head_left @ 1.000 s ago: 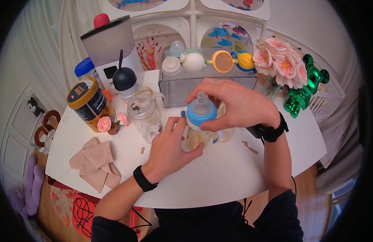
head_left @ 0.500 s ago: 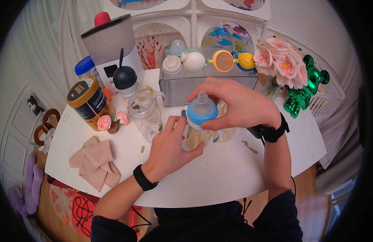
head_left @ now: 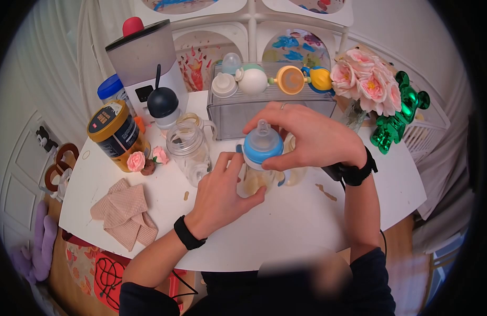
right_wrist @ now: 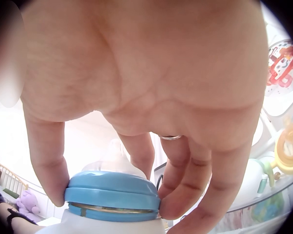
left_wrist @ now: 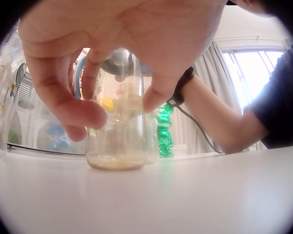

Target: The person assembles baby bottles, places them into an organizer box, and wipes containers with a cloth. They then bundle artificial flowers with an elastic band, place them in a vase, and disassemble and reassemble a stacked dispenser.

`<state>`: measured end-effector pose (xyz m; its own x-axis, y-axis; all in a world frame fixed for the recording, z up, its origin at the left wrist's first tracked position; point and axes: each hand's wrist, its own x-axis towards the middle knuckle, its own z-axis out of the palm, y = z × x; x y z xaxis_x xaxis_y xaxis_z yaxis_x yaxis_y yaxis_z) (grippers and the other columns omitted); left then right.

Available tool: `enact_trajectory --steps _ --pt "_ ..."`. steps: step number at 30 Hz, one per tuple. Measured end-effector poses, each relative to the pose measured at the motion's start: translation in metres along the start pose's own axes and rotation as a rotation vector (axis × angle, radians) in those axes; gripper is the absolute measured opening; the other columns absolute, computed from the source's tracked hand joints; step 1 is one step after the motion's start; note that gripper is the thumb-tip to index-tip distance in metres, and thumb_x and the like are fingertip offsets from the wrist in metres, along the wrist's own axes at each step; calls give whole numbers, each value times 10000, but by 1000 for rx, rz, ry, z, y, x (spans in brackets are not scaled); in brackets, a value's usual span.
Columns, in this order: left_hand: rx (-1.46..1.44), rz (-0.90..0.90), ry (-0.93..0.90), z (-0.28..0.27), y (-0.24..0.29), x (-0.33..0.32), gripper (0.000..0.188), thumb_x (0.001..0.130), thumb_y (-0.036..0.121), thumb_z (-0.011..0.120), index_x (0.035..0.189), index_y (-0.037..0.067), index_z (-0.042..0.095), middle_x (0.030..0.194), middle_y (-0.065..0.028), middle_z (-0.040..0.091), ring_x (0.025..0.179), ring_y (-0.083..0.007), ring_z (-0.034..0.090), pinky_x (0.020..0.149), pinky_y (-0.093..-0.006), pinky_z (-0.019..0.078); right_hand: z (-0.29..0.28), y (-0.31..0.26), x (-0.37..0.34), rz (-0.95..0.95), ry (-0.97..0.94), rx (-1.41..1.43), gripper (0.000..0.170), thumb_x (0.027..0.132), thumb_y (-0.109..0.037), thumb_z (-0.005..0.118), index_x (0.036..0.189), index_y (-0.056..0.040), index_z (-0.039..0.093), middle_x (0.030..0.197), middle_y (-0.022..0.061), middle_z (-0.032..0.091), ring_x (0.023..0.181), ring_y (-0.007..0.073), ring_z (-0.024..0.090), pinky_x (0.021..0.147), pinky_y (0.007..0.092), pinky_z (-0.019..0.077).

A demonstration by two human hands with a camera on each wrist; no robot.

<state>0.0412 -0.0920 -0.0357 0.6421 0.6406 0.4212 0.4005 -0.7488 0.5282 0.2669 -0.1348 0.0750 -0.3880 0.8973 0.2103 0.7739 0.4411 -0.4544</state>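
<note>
A baby bottle (left_wrist: 115,146) stands upright on the white table, clear amber-tinted, under a blue collar (head_left: 263,151) with a clear teat (head_left: 262,134). My right hand (head_left: 312,137) reaches over from above and pinches the collar between thumb and fingers; the right wrist view shows thumb and fingertips against its blue rim (right_wrist: 112,190). Lower down, my left hand (head_left: 219,189) curls around the bottle's body, thumb on the near side. A second clear bottle (head_left: 295,176) stands just behind it, partly hidden. To the left is an open clear bottle with a handle (head_left: 188,150).
Behind the hands, a grey clear box (head_left: 222,118) bears several bottle tops and a yellow cup (head_left: 291,80). At left are a gold tin (head_left: 117,137), a white machine (head_left: 143,58) and a folded beige cloth (head_left: 125,213). A flower vase (head_left: 354,117) and green bear figure (head_left: 401,116) stand right.
</note>
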Motion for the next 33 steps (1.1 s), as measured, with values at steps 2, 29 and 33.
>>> enact_trajectory --steps 2,29,33 --pt "0 0 0 0 0 0 608 795 334 918 1203 18 597 1136 -110 588 876 -237 731 726 -389 587 0 0 0 -16 5 -4 583 819 -233 890 1343 -82 681 1170 108 659 992 272 658 816 371 552" --pt "-4 5 -25 -2 0 -2 682 776 297 857 1321 4 571 1242 -165 566 902 -387 723 743 -489 591 2 4 0 -27 26 16 593 798 -233 888 1333 -80 682 1071 79 619 873 236 594 738 358 486" --pt "18 7 -19 -1 -2 -1 715 762 306 885 1332 12 570 1253 -142 561 910 -319 727 751 -450 592 2 4 0 -32 28 8 593 799 -233 888 1333 -80 680 1068 77 617 878 235 594 738 358 485"
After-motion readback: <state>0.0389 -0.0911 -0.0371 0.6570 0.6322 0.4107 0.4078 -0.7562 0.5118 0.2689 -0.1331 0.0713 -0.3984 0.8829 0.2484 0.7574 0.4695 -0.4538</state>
